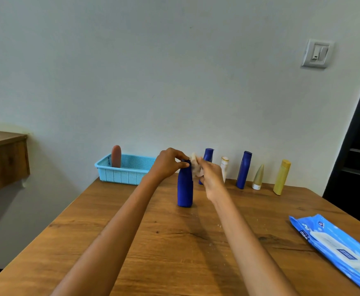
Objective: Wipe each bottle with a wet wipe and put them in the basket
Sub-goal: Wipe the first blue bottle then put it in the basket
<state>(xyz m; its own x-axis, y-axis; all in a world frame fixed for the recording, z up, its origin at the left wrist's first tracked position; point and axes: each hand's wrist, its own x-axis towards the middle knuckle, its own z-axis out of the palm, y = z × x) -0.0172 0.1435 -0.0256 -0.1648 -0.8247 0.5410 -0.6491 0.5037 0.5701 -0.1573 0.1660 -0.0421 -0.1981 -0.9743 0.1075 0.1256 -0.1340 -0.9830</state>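
Observation:
A dark blue bottle (185, 189) stands upright on the wooden table (153, 242). My left hand (168, 162) pinches its cap from above. My right hand (210, 177) holds a crumpled wet wipe (196, 165) against the bottle's neck on the right side. At the back left sits a light blue basket (119, 173) with a brown bottle (116, 156) standing in it. Along the wall stand a second blue bottle (208, 155), a white bottle (224, 167), a third blue bottle (244, 170), a pale cone-shaped tube (258, 177) and a yellow bottle (281, 177).
A blue pack of wet wipes (335, 246) lies at the table's right front edge. A wooden shelf (3, 159) juts from the wall on the left. A dark cabinet (358, 157) stands at the right, and a light switch (318, 53) is on the wall.

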